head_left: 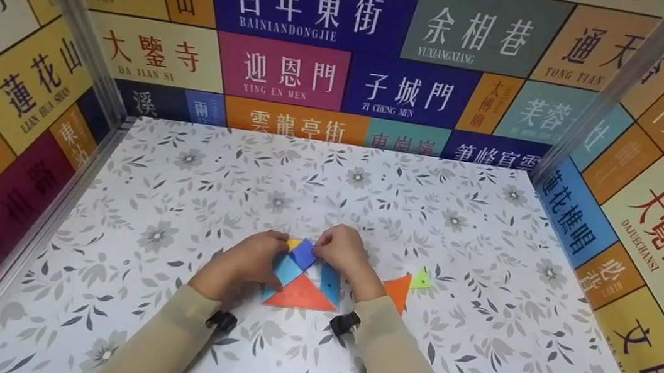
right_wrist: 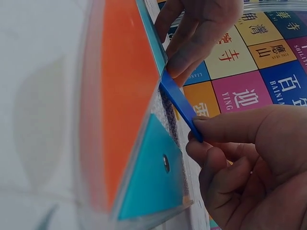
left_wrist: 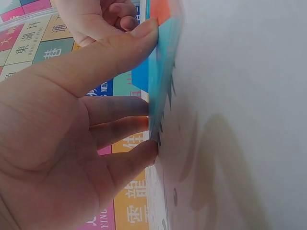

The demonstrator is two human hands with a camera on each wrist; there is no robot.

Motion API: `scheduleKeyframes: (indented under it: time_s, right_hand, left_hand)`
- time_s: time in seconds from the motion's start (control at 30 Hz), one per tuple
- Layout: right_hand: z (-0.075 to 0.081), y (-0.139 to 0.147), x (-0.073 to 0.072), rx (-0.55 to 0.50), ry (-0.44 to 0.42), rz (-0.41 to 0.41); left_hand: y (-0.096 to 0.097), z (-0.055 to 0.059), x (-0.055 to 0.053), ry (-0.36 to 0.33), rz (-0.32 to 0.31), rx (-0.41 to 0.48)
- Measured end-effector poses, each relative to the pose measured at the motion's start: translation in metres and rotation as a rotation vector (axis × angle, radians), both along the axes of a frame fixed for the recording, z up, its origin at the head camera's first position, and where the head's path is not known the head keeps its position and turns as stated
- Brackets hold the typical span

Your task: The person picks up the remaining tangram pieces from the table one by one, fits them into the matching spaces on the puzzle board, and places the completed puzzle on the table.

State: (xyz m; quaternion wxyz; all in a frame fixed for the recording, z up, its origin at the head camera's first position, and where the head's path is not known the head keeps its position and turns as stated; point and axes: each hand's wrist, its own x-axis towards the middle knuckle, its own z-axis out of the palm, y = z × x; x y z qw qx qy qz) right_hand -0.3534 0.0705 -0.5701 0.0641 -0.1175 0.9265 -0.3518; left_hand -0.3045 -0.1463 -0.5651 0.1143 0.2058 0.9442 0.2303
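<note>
A shallow clear tray [right_wrist: 88,167] of tangram pieces lies in front of me. It holds a red-orange triangle [head_left: 301,295], a light blue piece [head_left: 287,270] at left, a teal piece [right_wrist: 153,172] with a round metal dot at right, and a bit of yellow [head_left: 294,244] at the top. My right hand [head_left: 341,252] pinches a dark blue square [head_left: 303,254] between thumb and forefinger, tilted, its far corner over the tray's middle. My left hand [left_wrist: 62,124] rests along the tray's left edge, thumb on the light blue piece and fingers spread against the side.
Right of the tray, partly behind my right wrist, lies an orange piece [head_left: 398,291], with a lime green triangle [head_left: 420,279] beside it. A floral cloth [head_left: 162,330] covers the table. Sign-printed panels [head_left: 282,73] stand at the back and both sides.
</note>
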Motion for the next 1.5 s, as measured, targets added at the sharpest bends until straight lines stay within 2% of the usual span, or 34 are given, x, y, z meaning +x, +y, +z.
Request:
scheduleKeyframes:
  time_s: [0.43,0.7,0.93,1.27,1.5]
  right_hand:
    - [-0.0014,-0.0015,0.001,0.024,-0.027,-0.031]
    - [-0.0025,-0.0013,0.0008,0.027,-0.045,-0.041]
    - [-0.0032,-0.0029,-0.0007,0.046,-0.034,-0.032]
    - [-0.0037,-0.0036,-0.0008,0.038,-0.05,-0.04]
    - [-0.0057,-0.0041,-0.0014,0.044,-0.002,-0.026]
  left_hand:
    - [0.0024,-0.0014,-0.0002,-0.051,0.056,-0.025]
    - [0.0022,-0.0014,-0.0002,-0.035,0.037,-0.034]
    - [-0.0002,-0.0012,-0.0006,0.016,-0.003,-0.01]
    - [0.0005,0.0008,0.0004,-0.009,0.005,-0.025]
    - [-0.0002,-0.0006,-0.0001,-0.01,0.006,-0.016]
